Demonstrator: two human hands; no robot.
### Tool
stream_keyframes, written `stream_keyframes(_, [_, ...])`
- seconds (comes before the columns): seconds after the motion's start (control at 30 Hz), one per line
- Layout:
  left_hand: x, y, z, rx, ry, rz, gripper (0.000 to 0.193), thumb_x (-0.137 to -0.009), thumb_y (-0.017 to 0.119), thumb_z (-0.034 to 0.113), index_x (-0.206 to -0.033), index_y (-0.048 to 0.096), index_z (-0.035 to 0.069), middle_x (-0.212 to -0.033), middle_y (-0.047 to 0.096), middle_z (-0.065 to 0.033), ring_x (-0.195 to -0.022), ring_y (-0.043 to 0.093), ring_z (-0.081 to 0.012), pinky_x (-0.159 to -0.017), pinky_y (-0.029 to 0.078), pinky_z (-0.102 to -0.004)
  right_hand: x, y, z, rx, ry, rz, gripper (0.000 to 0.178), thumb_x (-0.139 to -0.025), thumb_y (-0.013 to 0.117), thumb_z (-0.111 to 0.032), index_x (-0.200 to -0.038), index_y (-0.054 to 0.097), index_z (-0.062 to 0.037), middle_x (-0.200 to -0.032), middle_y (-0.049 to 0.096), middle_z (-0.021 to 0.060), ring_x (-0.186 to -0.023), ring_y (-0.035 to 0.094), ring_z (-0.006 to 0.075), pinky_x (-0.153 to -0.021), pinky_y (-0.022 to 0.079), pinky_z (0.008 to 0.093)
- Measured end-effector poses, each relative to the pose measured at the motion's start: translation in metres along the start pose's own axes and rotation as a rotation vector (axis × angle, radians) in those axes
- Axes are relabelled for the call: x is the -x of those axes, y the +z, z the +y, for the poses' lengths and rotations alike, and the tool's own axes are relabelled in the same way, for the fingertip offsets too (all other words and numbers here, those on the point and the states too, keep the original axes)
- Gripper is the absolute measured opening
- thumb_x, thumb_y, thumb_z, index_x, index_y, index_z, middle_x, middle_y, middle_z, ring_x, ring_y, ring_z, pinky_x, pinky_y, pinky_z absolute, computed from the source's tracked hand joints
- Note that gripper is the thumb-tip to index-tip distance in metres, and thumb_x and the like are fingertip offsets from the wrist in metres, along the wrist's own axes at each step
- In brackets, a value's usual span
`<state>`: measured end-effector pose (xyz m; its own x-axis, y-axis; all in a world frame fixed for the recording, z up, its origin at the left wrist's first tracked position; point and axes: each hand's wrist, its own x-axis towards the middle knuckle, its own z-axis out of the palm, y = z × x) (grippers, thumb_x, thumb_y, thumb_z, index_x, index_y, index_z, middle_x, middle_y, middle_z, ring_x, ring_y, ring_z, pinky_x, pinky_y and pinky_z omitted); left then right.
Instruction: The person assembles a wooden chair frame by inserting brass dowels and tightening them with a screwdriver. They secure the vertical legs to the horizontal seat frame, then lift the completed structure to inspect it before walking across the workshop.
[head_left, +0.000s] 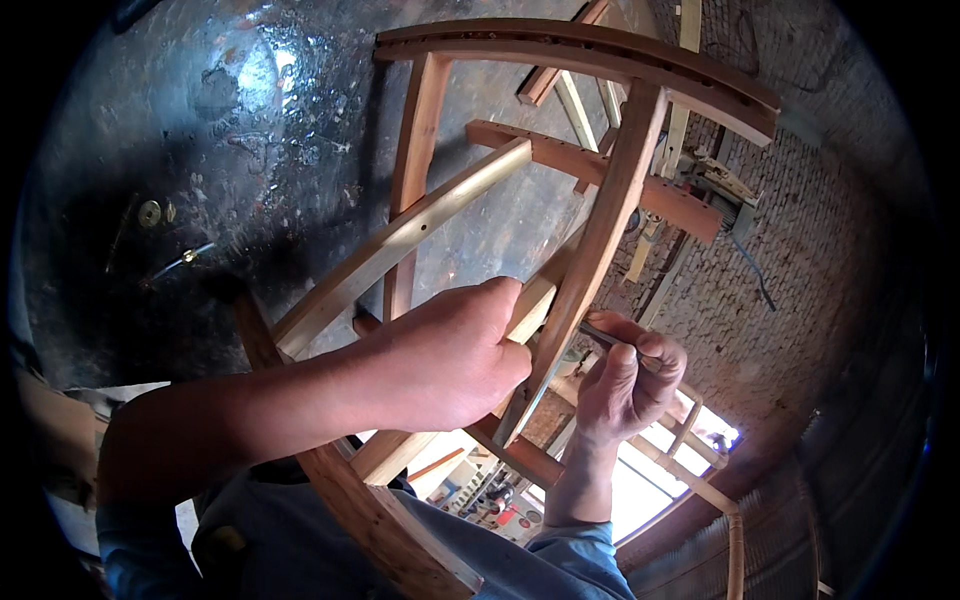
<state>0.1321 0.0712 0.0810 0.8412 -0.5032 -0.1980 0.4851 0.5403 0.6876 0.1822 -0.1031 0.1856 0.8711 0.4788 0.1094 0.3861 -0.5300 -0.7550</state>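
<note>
A wooden frame of reddish and pale bars lies across the middle, with a long curved rail (570, 50) at its far end. My left hand (470, 350) is closed over a pale wooden rail (535, 305), which passes beneath it; its fingertips are hidden. Just right of it slants a reddish wooden leg (610, 220). On that leg's right side, my right hand (635, 385) pinches a thin, dark metal rod (600, 333) between thumb and fingers. The rod's tip points at the leg; whether it touches or enters the wood I cannot tell.
On the dark metal tabletop (300, 130) at the left lie a brass washer (150, 213) and a bolt with a brass nut (190, 256). A curved wooden piece (390, 530) crosses close to my body. Beyond the right side lies a brick floor (780, 300).
</note>
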Motion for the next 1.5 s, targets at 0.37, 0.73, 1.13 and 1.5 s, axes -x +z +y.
stream_keyframes(0.37, [0.003, 0.0, -0.01, -0.036, 0.151, 0.025, 0.023, -0.086, 0.051, 0.009, -0.089, 0.042, -0.012, -0.074, 0.056, -0.0305, -0.07, 0.062, -0.0414, -0.062, 0.046, -0.0464, 0.003, 0.006, 0.001, 0.081, -0.048, 0.028, 0.022, -0.093, 0.058, -0.016, -0.103, 0.041, -0.0082, -0.092, 0.067, 0.0213, -0.089, 0.066, 0.0272, -0.086, 0.052, 0.0455])
stream_keyframes(0.73, [0.004, -0.005, -0.009, -0.066, 0.126, -0.015, 0.019, -0.088, 0.051, 0.009, -0.096, 0.044, -0.007, -0.07, 0.053, -0.0182, -0.06, 0.055, -0.0188, -0.055, 0.042, -0.0385, -0.007, 0.013, -0.006, 0.033, -0.092, 0.042, 0.021, -0.087, 0.067, -0.012, -0.095, 0.051, -0.0016, -0.087, 0.066, 0.0197, -0.084, 0.067, 0.028, -0.082, 0.055, 0.0423])
stream_keyframes(1.13, [0.002, 0.002, 0.001, -0.094, 0.029, 0.05, 0.027, -0.087, 0.053, 0.014, -0.093, 0.043, -0.01, -0.078, 0.057, -0.0281, -0.072, 0.062, -0.0404, -0.066, 0.046, -0.046, -0.021, 0.006, -0.019, 0.34, -0.014, -0.108, 0.027, -0.09, 0.065, -0.02, -0.084, 0.046, -0.0012, -0.08, 0.064, 0.0176, -0.081, 0.066, 0.0254, -0.072, 0.051, 0.0318])
stream_keyframes(1.5, [-0.002, 0.001, 0.011, 0.081, -0.047, -0.008, 0.042, -0.089, 0.05, 0.005, -0.129, 0.04, -0.001, -0.079, 0.058, -0.007, -0.052, 0.055, -0.0105, -0.046, 0.047, -0.0247, -0.025, 0.005, -0.006, 0.164, -0.012, -0.088, 0.015, -0.092, 0.061, -0.011, -0.087, 0.049, -0.0012, -0.088, 0.066, 0.0148, -0.073, 0.062, 0.0137, -0.065, 0.048, 0.0233])
